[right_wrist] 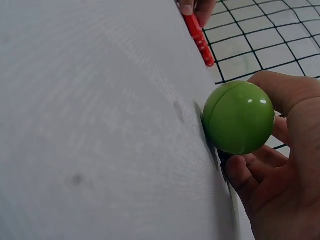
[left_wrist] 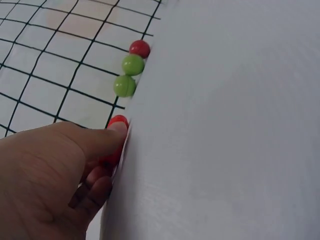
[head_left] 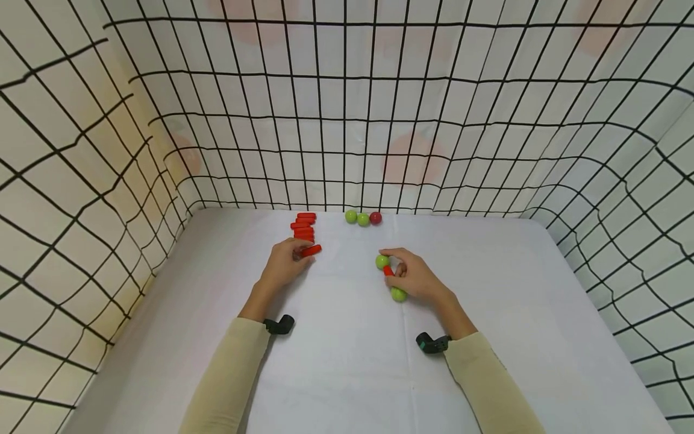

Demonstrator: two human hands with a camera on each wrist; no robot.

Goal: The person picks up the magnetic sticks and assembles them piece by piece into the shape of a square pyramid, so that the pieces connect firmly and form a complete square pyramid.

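My left hand pinches a short red rod between thumb and fingers, just in front of a stack of red rods. In the left wrist view the thumb lies over that red rod. Farther right, my right hand curls round a green ball and a red rod, with the thumb near the rod's lower end. A second green ball sits by the thumb, large in the right wrist view. Whether rod and balls are joined is hidden by the fingers.
At the back of the white-covered table two green balls and a dark red ball lie in a row. Black wire mesh stands behind and along both sides. Each wrist wears a small black camera.
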